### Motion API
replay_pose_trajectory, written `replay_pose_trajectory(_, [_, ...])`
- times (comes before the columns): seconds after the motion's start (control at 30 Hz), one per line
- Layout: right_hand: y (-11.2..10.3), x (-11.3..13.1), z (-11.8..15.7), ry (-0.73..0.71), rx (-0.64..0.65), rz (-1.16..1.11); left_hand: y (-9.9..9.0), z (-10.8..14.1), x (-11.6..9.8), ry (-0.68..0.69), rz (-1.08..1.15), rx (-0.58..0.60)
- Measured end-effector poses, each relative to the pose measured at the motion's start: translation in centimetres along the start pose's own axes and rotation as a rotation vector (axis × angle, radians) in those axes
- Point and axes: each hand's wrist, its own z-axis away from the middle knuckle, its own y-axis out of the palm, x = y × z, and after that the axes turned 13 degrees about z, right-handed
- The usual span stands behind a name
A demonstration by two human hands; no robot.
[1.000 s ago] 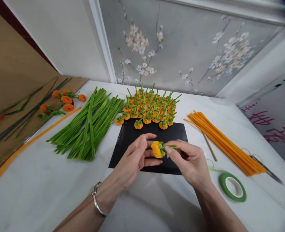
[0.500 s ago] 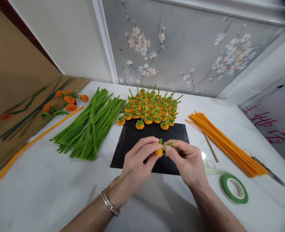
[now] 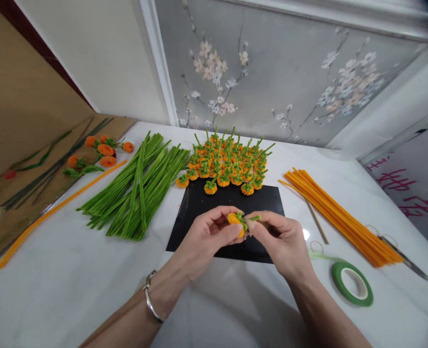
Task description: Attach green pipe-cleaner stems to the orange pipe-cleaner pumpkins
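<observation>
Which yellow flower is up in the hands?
The flower the left hand holds and the right hand pinches by its stem; the other yellow flowers sit grouped farther back, stems up.

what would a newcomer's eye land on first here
Probably the crowded cluster of green-stemmed orange flower heads, at the far edge of the black mat. Thick bundles flank it: green strips on the left, orange strips on the right. Front and centre, the left hand and right hand hold one flower head over the mat.
</observation>
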Motion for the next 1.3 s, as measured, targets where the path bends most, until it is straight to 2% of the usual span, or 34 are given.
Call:
replay_pose_trajectory(0.1, [0.2,-0.4,0.0,0.055,-0.004,-0.097,-0.1,0.0,0.7,0.357,-0.356,0.001])
replay_pose_trajectory(0.2, [0.3,-0.7,0.0,0.054,0.016,-0.182,-0.4,0.1,1.4,0.738,-0.676,0.079])
replay_pose_trajectory(0.27, [0.2,-0.7,0.0,0.044,0.027,-0.198,-0.5,0.1,1.6,0.824,-0.739,0.128])
replay_pose_trajectory(0.3, [0.1,-0.6,0.0,0.039,0.033,-0.187,-0.5,0.2,1.5,0.780,-0.701,0.132])
replay_pose_trajectory(0.33, [0.0,-0.6,-0.1,0.032,0.036,-0.168,-0.4,0.2,1.4,0.680,-0.615,0.128])
replay_pose_trajectory(0.43, [-0.4,-0.3,-0.2,-0.014,0.071,-0.100,-0.1,0.2,0.8,0.219,-0.170,0.122])
replay_pose_trajectory(0.5, [-0.6,-0.2,-0.2,-0.056,0.129,-0.059,0.0,0.1,0.3,-0.035,0.062,0.115])
replay_pose_trajectory(0.6, [-0.5,-0.2,-0.3,-0.079,0.215,-0.013,-0.1,0.0,-0.3,-0.195,0.139,0.099])
replay_pose_trajectory(0.83, [-0.2,-0.6,-0.2,0.038,0.240,-0.015,-1.0,-0.2,-0.5,-0.224,0.088,0.124])
replay_pose_trajectory(1.1, [-0.6,-0.8,-0.2,0.009,0.301,0.131,-1.1,-0.8,0.5,0.024,-0.070,0.065])
replay_pose_trajectory(1.3, [-0.6,-0.7,-0.3,-0.025,0.304,0.164,-0.1,-0.7,0.3,0.097,-0.096,-0.011])
